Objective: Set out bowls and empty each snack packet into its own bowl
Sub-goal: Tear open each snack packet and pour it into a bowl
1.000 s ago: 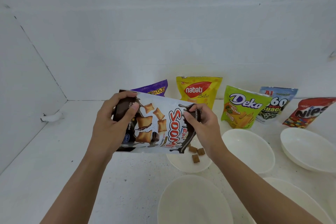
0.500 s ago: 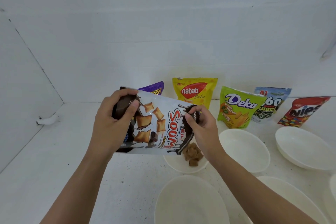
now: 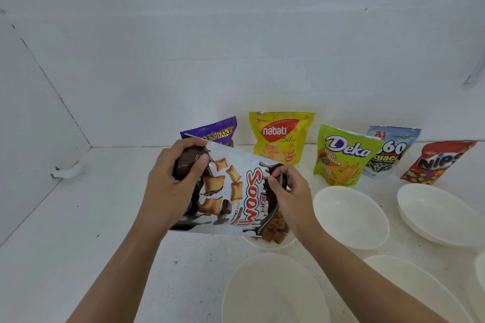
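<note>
I hold a white-and-brown Soomi snack packet (image 3: 231, 191) on its side above a white bowl (image 3: 258, 242). My left hand (image 3: 170, 186) grips the packet's bottom end. My right hand (image 3: 291, 194) pinches its open mouth, which points down into the bowl. A heap of brown square snacks (image 3: 275, 229) lies in that bowl under the mouth. Much of the bowl is hidden by the packet and my right hand.
Packets stand along the back wall: purple (image 3: 212, 131), yellow Nabati (image 3: 282, 136), green Deka (image 3: 341, 157), blue Kuaci (image 3: 391, 149), red Nips (image 3: 438, 162). White bowls lie at middle right (image 3: 351, 215), far right (image 3: 441, 212), front centre (image 3: 273, 291) and front right (image 3: 414, 291).
More brown snacks have dropped from the packet, growing from three pieces to a heap in the bowl. Both hands keep their hold on the packet.
</note>
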The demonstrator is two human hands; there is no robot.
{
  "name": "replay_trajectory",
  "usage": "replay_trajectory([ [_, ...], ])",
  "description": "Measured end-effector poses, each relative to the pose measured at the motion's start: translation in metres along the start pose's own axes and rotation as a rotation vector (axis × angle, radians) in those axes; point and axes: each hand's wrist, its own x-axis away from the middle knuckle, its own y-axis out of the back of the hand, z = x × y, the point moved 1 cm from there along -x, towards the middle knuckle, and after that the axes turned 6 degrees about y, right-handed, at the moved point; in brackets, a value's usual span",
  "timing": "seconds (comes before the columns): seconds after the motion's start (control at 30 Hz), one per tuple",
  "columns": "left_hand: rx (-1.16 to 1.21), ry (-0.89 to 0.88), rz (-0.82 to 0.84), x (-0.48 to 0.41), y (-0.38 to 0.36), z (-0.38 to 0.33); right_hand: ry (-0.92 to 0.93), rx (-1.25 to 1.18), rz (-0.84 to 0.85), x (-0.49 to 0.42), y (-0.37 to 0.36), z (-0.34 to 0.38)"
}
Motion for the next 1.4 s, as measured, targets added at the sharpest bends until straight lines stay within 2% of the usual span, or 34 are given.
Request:
replay_trajectory([
  [0.1, -0.022, 0.004, 0.02, -0.001, 0.0, -0.002, -0.021, 0.004, 0.0, 0.001, -0.001, 0.0],
  [0.23, -0.066, -0.048, 0.041, -0.002, 0.006, -0.015, -0.035, -0.123, -0.02, 0.003, -0.002, 0.007],
  [0.47, -0.086, -0.175, 0.026, -0.004, 0.014, -0.034, 0.037, -0.209, -0.021, 0.001, -0.005, 0.018],
  [0.63, -0.064, -0.147, 0.007, -0.004, 0.011, -0.026, 0.057, -0.167, -0.014, -0.001, -0.005, 0.016],
  [0.87, -0.072, -0.081, 0.027, -0.006, 0.007, -0.016, -0.018, -0.055, 0.014, -0.003, -0.005, 0.005],
  [1.2, -0.052, -0.243, -0.062, -0.004, 0.023, -0.055, 0.167, -0.252, 0.02, -0.014, 0.001, 0.047],
  [1.4, -0.099, -0.173, 0.019, -0.004, 0.012, -0.039, 0.048, -0.165, -0.004, -0.013, 0.001, 0.028],
])
